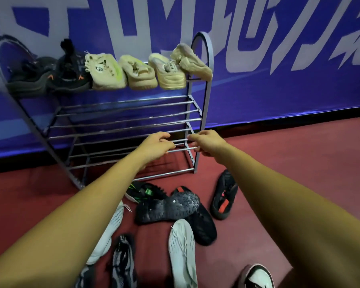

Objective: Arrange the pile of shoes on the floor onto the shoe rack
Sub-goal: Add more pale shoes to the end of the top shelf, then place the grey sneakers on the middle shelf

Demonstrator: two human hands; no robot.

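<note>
A grey metal shoe rack (121, 121) stands against the blue wall. Its top shelf carries two black sneakers (50, 73) at the left and several beige shoes (141, 71) to the right; the rightmost beige shoe (192, 61) lies tilted over the end. The lower shelves hold nothing. My left hand (156, 145) and right hand (206, 143) hang in front of the lower right bars with loosely curled fingers, holding nothing. A pile of shoes lies on the red floor below: an upturned black shoe (168, 206), a black-and-red sneaker (224, 196), a white sneaker (183, 252).
More shoes lie near the bottom edge: a white sneaker (110, 231) under my left forearm, a black-and-white sneaker (123, 262), a green-accented shoe (143, 192) and a shoe (258, 277) at the lower right. Red floor (299, 159) stretches right of the rack.
</note>
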